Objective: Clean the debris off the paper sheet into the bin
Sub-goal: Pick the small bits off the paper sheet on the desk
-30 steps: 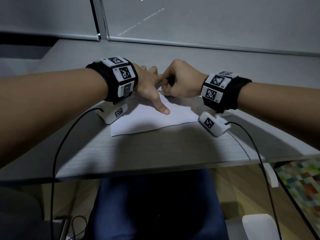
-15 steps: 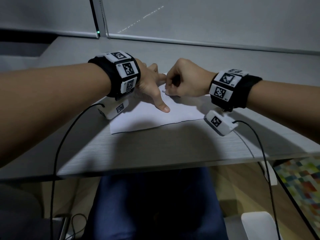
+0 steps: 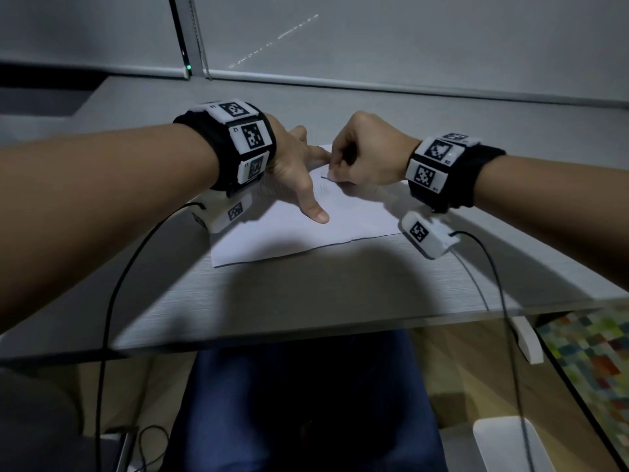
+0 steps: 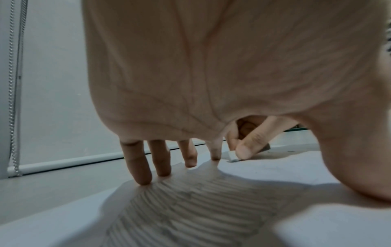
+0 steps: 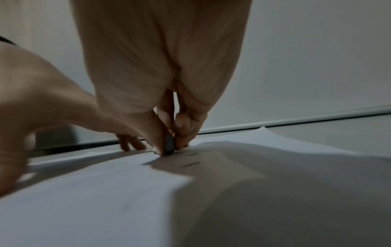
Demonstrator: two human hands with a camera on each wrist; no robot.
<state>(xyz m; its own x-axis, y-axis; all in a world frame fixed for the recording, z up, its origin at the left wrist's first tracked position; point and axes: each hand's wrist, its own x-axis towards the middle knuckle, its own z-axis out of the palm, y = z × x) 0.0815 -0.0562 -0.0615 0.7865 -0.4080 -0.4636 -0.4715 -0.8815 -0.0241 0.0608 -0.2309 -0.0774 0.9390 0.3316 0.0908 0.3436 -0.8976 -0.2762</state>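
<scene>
A white paper sheet [image 3: 289, 233] lies on the grey table [image 3: 306, 294]. My left hand [image 3: 299, 175] presses it flat with spread, straight fingers [image 4: 139, 167] and thumb. My right hand [image 3: 360, 155] is curled and pinches a small eraser [image 4: 232, 154] between thumb and fingertips, its tip touching the far part of the sheet, close to the left index finger. In the right wrist view the eraser [image 5: 169, 145] shows as a dark sliver in the pinch, and short dark crumbs [image 5: 191, 164] lie on the paper beside it. Grey pencil strokes [image 4: 180, 208] cover the sheet under the left palm.
A lowered window blind with a bead chain [image 4: 12, 100] runs along the table's far edge. Black cables [image 3: 109, 301] hang from both wrists over the near edge. A white container [image 3: 503, 444] stands on the floor at the lower right, beside a multicoloured rug [image 3: 592, 356].
The right hand with the eraser has shifted slightly over the far part of the sheet. The left hand stays pressed on the paper.
</scene>
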